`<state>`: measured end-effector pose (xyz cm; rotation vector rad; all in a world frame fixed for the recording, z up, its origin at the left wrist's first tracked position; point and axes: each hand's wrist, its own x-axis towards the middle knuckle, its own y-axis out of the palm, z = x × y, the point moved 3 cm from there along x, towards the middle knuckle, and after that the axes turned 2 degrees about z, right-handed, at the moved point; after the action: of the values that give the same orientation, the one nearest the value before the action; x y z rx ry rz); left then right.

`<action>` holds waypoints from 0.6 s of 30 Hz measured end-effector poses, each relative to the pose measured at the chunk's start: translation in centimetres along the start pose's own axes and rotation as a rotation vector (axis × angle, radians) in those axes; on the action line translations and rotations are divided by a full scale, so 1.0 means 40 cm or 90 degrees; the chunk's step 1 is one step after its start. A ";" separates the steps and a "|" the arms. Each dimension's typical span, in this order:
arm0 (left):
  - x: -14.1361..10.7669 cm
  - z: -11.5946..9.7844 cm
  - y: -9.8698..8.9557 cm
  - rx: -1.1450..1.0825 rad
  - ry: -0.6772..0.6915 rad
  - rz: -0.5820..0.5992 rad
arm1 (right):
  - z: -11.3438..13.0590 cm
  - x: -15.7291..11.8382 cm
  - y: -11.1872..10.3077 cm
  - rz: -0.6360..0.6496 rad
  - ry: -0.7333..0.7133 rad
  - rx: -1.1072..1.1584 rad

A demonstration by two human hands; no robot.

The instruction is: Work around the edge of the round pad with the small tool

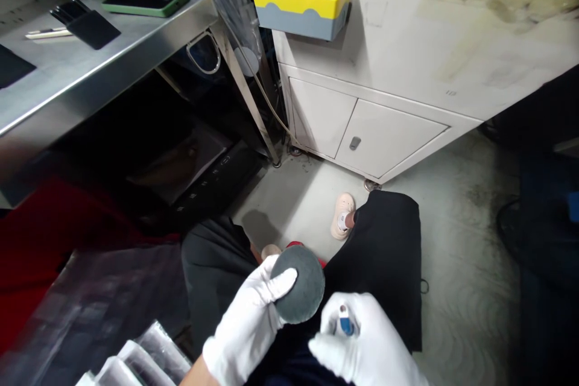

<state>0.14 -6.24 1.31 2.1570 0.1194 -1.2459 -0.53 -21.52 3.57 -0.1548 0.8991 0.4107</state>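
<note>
A dark grey round disc [304,292] is held in my left hand [251,319], which wears a white glove. The thumb lies across the disc's face and the other fingers are behind it. To the right of the disc, my white-gloved right hand [362,341] is curled around a small blue tool [346,321] with a metal-looking end; the rest of it is hidden in the hand. The right hand does not appear to touch the disc.
A metal table [136,42] at the upper left bears a green-edged phone [147,1] and a black holder [93,27]. Ahead stands a white cabinet [384,60] with a yellow button box [301,3]. Clear plastic packs [145,362] lie at the lower left.
</note>
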 end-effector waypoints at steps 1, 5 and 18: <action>0.000 0.002 0.003 0.008 0.001 0.004 | -0.004 0.011 -0.005 0.026 -0.037 0.060; -0.007 0.009 0.011 0.042 0.009 0.013 | -0.013 0.046 -0.011 0.006 -0.111 0.173; -0.009 -0.066 -0.013 0.276 -0.009 0.204 | -0.062 0.100 -0.030 0.119 -0.034 0.284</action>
<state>1.72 -4.23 2.28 2.4029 -0.5287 -1.1749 0.35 -22.22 -1.14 0.3507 0.9344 0.3756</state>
